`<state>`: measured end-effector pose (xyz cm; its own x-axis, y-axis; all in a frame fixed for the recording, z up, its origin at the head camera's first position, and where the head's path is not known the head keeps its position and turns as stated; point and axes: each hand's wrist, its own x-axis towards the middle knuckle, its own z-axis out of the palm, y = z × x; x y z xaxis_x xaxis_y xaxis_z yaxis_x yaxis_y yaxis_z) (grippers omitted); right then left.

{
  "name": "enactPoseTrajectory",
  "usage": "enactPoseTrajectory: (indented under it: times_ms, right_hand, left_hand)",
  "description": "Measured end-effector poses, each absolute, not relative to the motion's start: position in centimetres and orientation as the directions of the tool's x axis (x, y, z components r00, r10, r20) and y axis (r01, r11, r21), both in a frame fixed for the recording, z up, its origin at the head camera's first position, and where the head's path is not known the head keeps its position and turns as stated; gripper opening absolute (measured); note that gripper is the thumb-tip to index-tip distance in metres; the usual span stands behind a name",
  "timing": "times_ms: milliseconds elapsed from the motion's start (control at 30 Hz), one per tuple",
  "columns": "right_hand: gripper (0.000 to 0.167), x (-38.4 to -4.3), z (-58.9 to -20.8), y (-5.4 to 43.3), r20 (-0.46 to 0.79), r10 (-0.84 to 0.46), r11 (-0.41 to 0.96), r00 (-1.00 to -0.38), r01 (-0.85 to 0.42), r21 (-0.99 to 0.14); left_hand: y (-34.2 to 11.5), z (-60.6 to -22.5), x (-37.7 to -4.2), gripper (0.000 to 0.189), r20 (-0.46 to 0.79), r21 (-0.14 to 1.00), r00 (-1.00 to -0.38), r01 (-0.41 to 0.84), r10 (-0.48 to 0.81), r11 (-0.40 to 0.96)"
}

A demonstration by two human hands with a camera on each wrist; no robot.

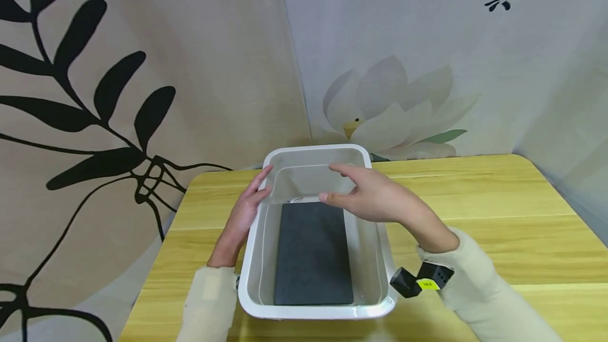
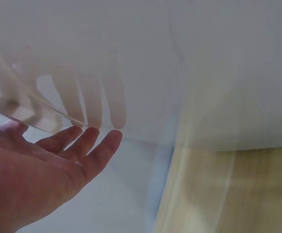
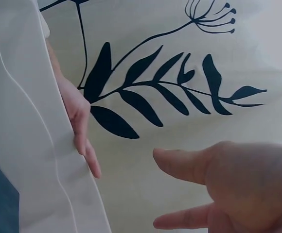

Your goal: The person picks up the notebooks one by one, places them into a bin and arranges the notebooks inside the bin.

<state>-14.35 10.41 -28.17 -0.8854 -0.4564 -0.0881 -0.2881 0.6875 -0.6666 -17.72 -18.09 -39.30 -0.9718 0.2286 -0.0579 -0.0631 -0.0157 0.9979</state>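
A white rectangular plastic tub [image 1: 315, 312] stands on the wooden table, and inside it lies a flat dark grey rectangular thing [image 1: 313, 255]. My left hand [image 1: 243, 212] rests against the tub's left rim, its fingers extended. From below, the left wrist view shows the fingertips of that left hand [image 2: 68, 162] at the tub's glossy outer wall [image 2: 131, 73]. Over the tub's far right part hovers my right hand [image 1: 372, 191], thumb and fingers apart with nothing between them. The right wrist view also has this right hand [image 3: 238, 184] spread and holding nothing.
The light wooden table [image 1: 494, 210] extends to both sides of the tub. Behind it hangs a pale cloth [image 1: 228, 67] printed with dark leaves and a lotus flower. A small black camera [image 1: 420, 278] is strapped at the right sleeve [image 1: 480, 278].
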Motion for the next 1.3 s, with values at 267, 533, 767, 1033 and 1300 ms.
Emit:
enactPoseTrajectory:
  times_ms: [267,533,767,1033,1300]
  right_hand:
    - [0.066,-13.3,-28.2,13.6,-0.050,-0.453,0.655,-0.890,-0.294,-0.696]
    - [0.056,-13.2,-29.4,16.5,0.012,-0.412,0.623,-0.911,-0.292,-0.725]
    - [0.052,-13.2,-30.6,18.2,0.036,-0.371,0.651,-0.928,-0.288,-0.703]
    - [0.054,-13.1,-32.1,19.9,0.043,-0.347,0.645,-0.937,-0.272,-0.715]
    - [0.053,-12.7,-33.6,21.8,0.083,-0.302,0.612,-0.950,-0.260,-0.747]
  left_hand:
    - [-18.3,-39.0,-17.8,0.053,-0.047,0.999,-0.969,-0.047,0.244,0.004]
    - [-18.6,-38.9,-17.9,0.056,-0.049,0.999,-0.975,-0.050,0.215,0.002]
    - [-18.7,-38.9,-17.8,0.054,-0.033,0.999,-0.980,-0.034,0.196,0.000]
    - [-18.9,-39.1,-17.6,0.053,-0.018,1.000,-0.985,-0.016,0.171,0.010]
    - [-19.3,-39.1,-17.1,0.054,-0.006,0.996,-0.995,0.003,0.100,0.089]
